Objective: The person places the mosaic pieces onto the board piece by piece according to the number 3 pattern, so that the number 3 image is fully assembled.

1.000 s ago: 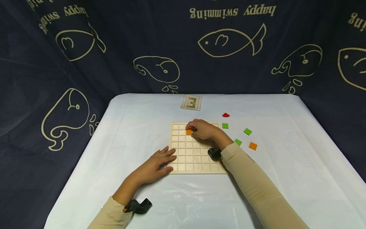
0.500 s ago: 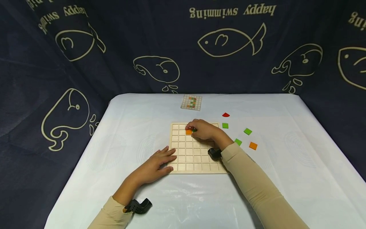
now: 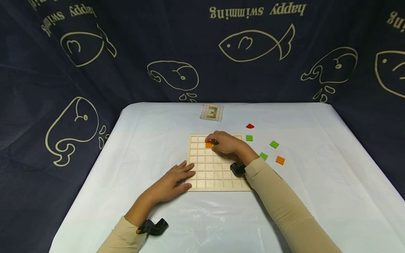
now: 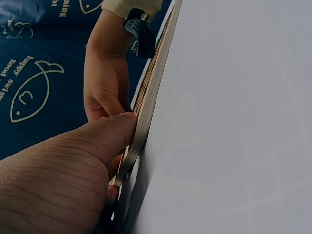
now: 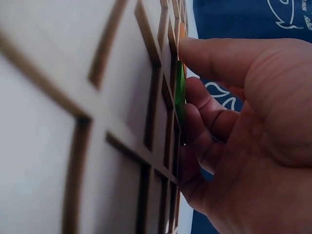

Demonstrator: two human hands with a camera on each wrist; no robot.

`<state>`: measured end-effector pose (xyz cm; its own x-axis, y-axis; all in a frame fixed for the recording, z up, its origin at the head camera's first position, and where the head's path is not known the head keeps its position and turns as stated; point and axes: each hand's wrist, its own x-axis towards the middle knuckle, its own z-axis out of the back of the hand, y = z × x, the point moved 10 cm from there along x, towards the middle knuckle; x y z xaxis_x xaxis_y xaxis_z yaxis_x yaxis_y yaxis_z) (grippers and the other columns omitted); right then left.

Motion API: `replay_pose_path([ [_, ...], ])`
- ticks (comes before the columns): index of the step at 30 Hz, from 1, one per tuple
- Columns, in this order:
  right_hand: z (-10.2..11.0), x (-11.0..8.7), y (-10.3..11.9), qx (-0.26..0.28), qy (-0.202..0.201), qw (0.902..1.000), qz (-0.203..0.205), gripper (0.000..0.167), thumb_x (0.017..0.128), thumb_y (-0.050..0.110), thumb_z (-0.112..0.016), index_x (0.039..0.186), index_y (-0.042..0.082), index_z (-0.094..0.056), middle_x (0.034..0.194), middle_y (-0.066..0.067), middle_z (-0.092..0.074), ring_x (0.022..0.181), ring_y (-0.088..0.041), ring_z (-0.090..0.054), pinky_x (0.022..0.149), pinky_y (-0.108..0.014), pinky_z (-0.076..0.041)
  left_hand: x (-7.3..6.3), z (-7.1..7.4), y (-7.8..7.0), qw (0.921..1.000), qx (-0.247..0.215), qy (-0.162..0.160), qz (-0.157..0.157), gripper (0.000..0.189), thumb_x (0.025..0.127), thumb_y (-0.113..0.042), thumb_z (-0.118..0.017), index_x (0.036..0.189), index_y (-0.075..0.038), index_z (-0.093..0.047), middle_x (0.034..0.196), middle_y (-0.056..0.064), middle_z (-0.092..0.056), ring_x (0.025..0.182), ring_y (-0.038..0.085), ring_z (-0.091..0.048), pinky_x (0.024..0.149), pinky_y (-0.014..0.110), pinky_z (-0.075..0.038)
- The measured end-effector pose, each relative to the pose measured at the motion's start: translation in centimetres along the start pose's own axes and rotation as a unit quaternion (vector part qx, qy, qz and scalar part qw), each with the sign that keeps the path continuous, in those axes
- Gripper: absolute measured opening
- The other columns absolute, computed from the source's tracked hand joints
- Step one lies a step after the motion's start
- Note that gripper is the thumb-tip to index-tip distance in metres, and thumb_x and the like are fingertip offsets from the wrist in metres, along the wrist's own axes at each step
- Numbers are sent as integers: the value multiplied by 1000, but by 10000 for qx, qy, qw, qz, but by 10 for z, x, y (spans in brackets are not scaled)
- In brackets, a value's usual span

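A wooden grid board (image 3: pixel 210 174) lies flat on the table. My right hand (image 3: pixel 226 143) reaches over its far rows, thumb and index finger about an orange square tile (image 3: pixel 208 144). In the right wrist view, the thumb tip covers part of that tile, and a green tile (image 5: pixel 180 92) stands slightly proud of the grid beside the other curled fingers. From the head, the hand hides most of this green tile. My left hand (image 3: pixel 171 182) rests with spread fingers on the board's near left edge; its thumb (image 4: pixel 119 129) lies along the side in the left wrist view.
Right of the board lie a red quarter-round piece (image 3: pixel 250 126), several green tiles (image 3: pixel 274 144) and another orange tile (image 3: pixel 280 160). A pattern card (image 3: pixel 211 112) lies at the table's far edge. Dark cloth (image 3: pixel 253 80) with fish drawings hangs behind the white table (image 3: pixel 142 140).
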<state>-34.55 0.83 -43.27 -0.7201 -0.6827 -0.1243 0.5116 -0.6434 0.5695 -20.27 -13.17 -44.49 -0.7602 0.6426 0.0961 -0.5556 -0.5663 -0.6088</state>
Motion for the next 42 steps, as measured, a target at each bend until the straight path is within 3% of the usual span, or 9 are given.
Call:
replay_pose_path([
  [8,6,-6,-6,719,-153,9973,-70,37,100,7,-57,137,7,-57,130,-13,-54,121,-28,-52,103,-45,-43,1,1,0,10000,-18,-28,-22,49,98,-28,-64,140,-4,-57,155,7,-39,148,32,-21,117,59,-15],
  [16,18,-15,-19,1274,-449,9908,-43,37,101,9,-56,137,5,-56,127,-11,-59,115,-26,-55,98,-44,-46,0,1,-2,10000,-93,-22,2,49,98,-26,-65,140,-3,-57,155,8,-39,148,33,-21,117,58,-15],
  [26,51,-36,-34,1203,-847,9886,-315,39,100,10,-59,138,1,-54,134,-18,-55,117,-30,-54,96,-46,-47,0,1,-3,10000,-8,24,40,49,98,-26,-65,141,-3,-56,156,8,-38,148,33,-20,118,57,-14],
  [32,66,-43,-56,1092,-1082,9863,-598,41,101,11,-59,140,2,-52,139,-18,-51,123,-32,-49,100,-50,-43,0,0,-3,10000,-55,30,42,49,98,-25,-65,141,-3,-56,156,8,-38,149,32,-20,118,56,-14],
  [42,89,-51,-90,747,-1380,9829,-960,37,100,11,-59,134,-2,-56,134,-21,-53,120,-36,-50,101,-52,-41,0,0,-1,10000,-16,13,85,48,98,-26,-65,141,-5,-57,156,7,-39,148,32,-21,117,57,-15],
])
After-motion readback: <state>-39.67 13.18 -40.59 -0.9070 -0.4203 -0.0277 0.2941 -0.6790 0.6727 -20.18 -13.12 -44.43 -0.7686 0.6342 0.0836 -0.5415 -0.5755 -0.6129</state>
